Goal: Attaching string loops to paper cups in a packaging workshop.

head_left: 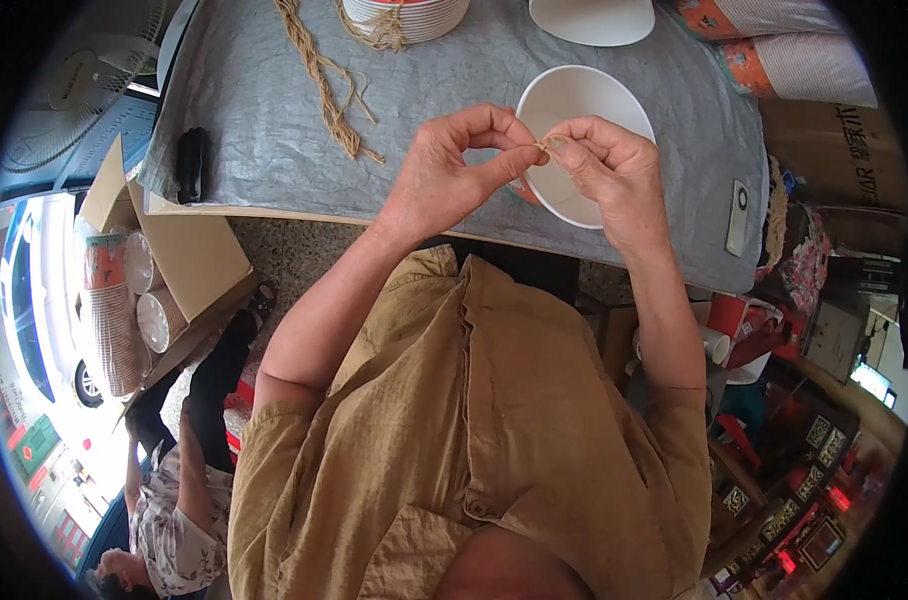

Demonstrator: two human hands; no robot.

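Note:
My left hand and my right hand meet over the near side of a white paper bowl. Between their fingertips is a short piece of tan twine, pinched from both sides. The bowl stands tilted on the grey cloth-covered table, its wide mouth partly hidden by my right hand. A hank of loose twine trails down the table to the left. Behind it, a stack of white bowls has more twine lying against its side.
Another white bowl lies at the far edge. Wrapped bowl stacks sit at the far right. A phone and a black object rest on the table. Left are an open carton of wrapped stacks, a fan and a seated person.

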